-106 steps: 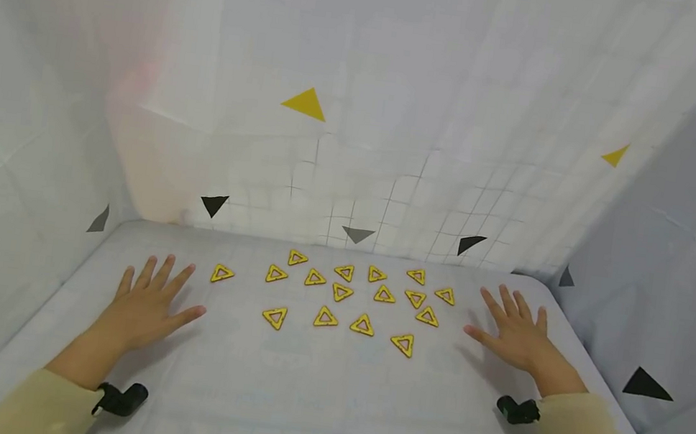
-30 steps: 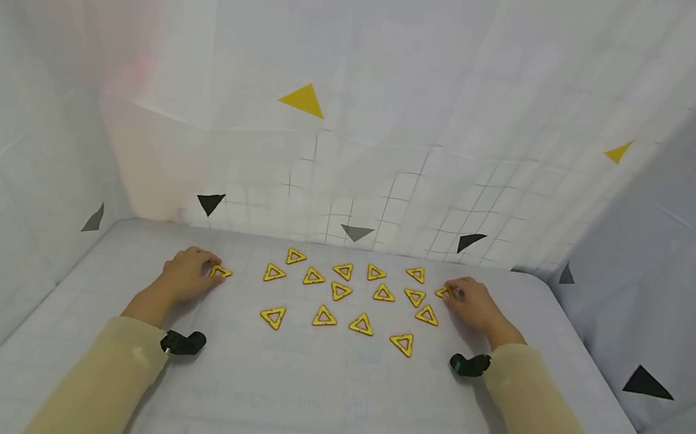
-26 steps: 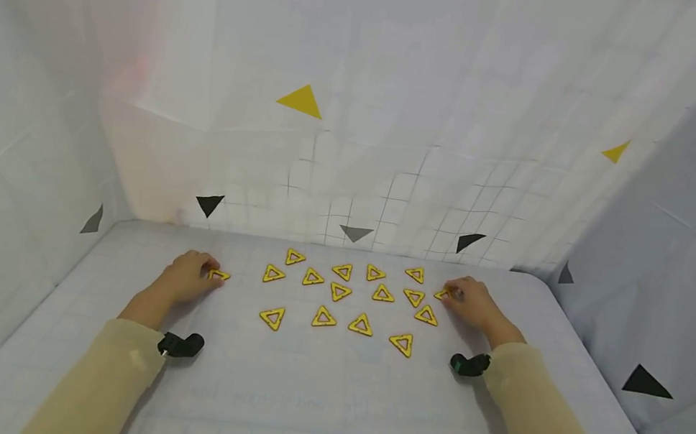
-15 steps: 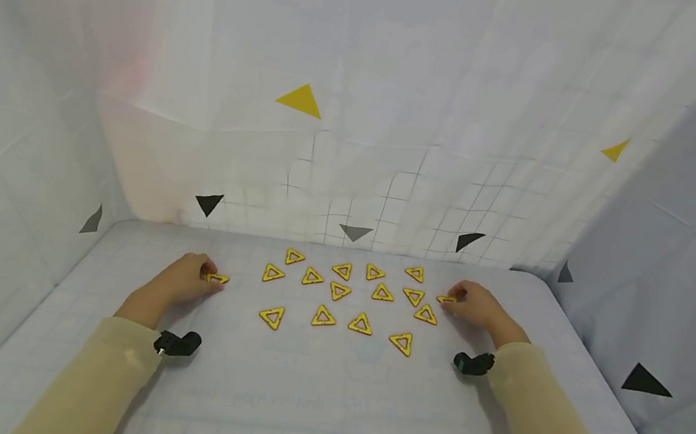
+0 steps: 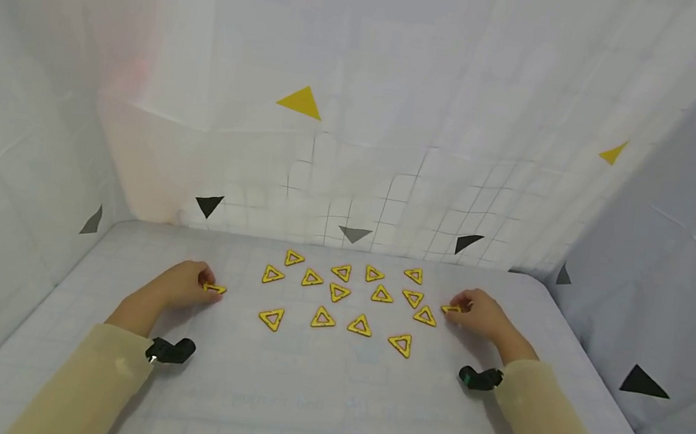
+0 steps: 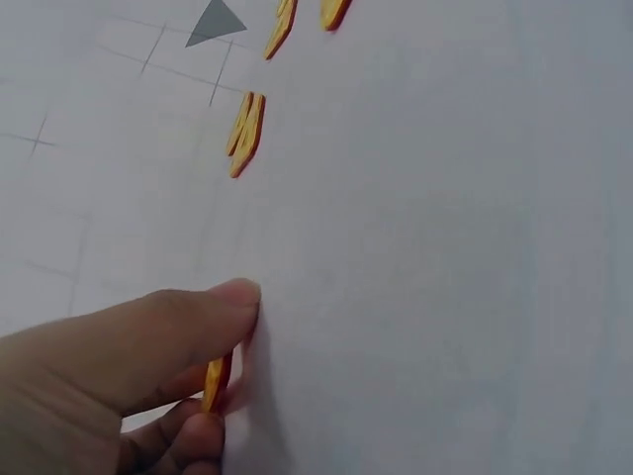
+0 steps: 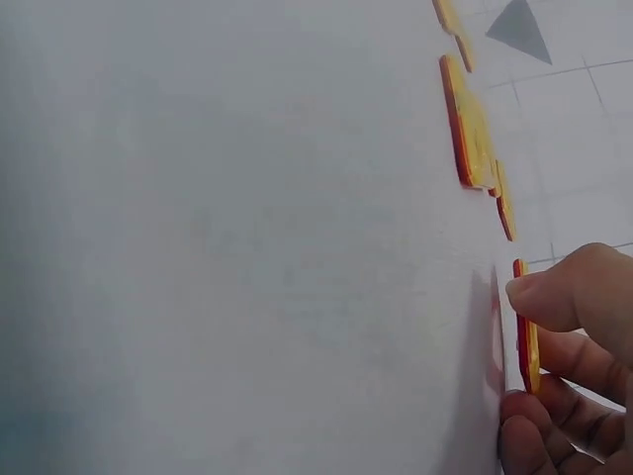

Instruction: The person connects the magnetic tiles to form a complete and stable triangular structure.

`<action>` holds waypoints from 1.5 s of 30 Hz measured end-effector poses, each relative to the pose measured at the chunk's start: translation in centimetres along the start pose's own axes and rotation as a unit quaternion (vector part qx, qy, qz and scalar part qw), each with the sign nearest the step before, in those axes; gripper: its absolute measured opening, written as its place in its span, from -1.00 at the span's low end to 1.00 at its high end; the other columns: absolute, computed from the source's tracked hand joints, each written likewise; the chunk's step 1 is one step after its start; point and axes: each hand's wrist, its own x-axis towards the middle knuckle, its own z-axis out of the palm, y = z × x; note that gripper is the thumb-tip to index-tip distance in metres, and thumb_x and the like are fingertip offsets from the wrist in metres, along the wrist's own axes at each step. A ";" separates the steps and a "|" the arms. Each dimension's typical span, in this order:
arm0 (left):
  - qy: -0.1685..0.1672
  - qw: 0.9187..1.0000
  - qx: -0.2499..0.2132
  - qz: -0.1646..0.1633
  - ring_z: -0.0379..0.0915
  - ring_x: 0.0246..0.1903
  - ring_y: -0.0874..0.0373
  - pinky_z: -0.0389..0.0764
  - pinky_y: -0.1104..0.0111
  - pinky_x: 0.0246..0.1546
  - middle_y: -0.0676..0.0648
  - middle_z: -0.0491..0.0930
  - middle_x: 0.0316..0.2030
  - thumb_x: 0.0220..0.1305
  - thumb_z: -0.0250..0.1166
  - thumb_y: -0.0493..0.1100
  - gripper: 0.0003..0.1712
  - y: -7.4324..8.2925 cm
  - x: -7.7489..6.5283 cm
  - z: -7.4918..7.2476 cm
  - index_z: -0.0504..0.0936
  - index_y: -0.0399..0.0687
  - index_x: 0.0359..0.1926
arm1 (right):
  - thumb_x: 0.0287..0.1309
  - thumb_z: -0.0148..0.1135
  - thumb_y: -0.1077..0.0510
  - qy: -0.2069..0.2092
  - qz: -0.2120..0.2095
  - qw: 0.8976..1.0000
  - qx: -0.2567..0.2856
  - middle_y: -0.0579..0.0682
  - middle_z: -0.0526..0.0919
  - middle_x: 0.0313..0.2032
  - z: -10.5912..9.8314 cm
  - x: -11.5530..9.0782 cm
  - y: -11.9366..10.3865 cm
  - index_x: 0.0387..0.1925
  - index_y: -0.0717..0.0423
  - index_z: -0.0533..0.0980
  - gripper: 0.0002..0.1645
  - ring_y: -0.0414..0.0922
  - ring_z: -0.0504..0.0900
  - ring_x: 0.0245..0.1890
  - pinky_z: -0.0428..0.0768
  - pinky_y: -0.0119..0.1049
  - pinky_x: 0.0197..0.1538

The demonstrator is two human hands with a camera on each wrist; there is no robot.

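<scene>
My left hand (image 5: 182, 283) pinches a small yellow triangle piece (image 5: 214, 288) with a hollow middle and red edges, left of the group. In the left wrist view its edge shows below the thumb; the fingers partly hide it. My right hand (image 5: 481, 314) pinches another yellow triangle piece (image 5: 451, 308) right of the group, seen edge-on between thumb and fingers in the right wrist view (image 7: 527, 341). Between the hands, several more yellow triangle pieces (image 5: 383, 294) lie flat on the white table, the nearest row including one piece (image 5: 272, 318) at the left and one (image 5: 400, 344) at the right.
The white-covered table (image 5: 312, 401) has a white cloth wall (image 5: 368, 104) behind it, printed with yellow and black triangles and grid lines. Cloth walls also stand at the left (image 5: 9, 219) and right (image 5: 689, 302). A black wrist camera (image 5: 171, 350) sits at the left cuff, another (image 5: 480, 379) at the right.
From open hands at the sides, both hands have come in and pinched the outermost triangles. Since then both have drawn slightly nearer and outward with their pieces; the other triangles stay put.
</scene>
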 end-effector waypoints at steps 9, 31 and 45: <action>-0.006 1.000 0.008 0.016 0.38 -0.34 0.07 0.42 0.25 -0.33 -0.06 0.48 -0.36 0.11 0.52 -0.05 -0.62 0.8 -1.7 0.4 0.57 -0.17 -0.23 | 0.09 0.48 0.03 -0.012 -0.011 1.000 0.018 0.07 0.57 -0.15 0.0 -2.5 -0.7 -0.14 0.12 0.62 -0.64 0.00 0.49 -0.20 0.51 -0.20 -0.20; -0.026 0.994 -0.045 0.098 0.38 -0.37 0.13 0.48 0.31 -0.40 -0.02 0.45 -0.37 0.14 0.51 -0.10 -0.70 5.4 -6.2 2.7 0.60 -0.08 -0.19 | 0.07 0.50 0.14 -0.048 -0.182 0.981 0.049 -0.07 0.56 -0.23 0.5 -7.4 -4.8 -0.17 0.05 0.63 -0.72 -0.12 0.50 -0.26 0.52 -0.34 -0.22; -0.084 0.980 -0.055 0.170 0.39 -0.34 0.18 0.46 0.36 -0.36 0.05 0.47 -0.34 0.10 0.54 0.03 -0.64 9.5 -6.8 5.4 0.59 0.07 -0.18 | 0.10 0.50 0.16 -0.127 -0.268 0.950 0.096 -0.05 0.56 -0.18 2.4 -8.7 -8.2 -0.14 0.05 0.64 -0.73 -0.13 0.59 -0.23 0.62 -0.26 -0.09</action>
